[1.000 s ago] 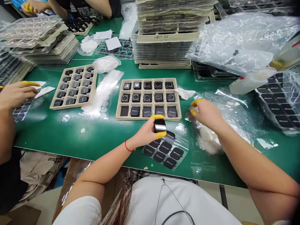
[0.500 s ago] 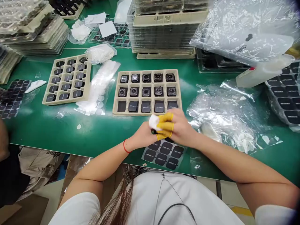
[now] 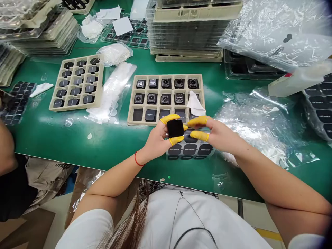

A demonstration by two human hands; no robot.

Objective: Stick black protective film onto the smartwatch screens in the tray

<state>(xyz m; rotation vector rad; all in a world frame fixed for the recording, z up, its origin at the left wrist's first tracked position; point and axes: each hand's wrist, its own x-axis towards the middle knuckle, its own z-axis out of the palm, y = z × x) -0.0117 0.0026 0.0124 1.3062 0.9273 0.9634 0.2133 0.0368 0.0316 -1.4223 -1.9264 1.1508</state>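
My left hand (image 3: 155,141) pinches a square black smartwatch (image 3: 175,128) between its fingertips; my right hand (image 3: 218,134) curls just beside it, fingertips nearly meeting, above a sheet of black pads (image 3: 190,149).

The head-worn camera looks forward and down from above the person's chest, close over the left hand (image 3: 157,140) and right hand (image 3: 220,135) at the green counter (image 3: 77,145), with the white shirt (image 3: 197,224) along the frame's bottom and stacked trays (image 3: 186,34) at upper center.
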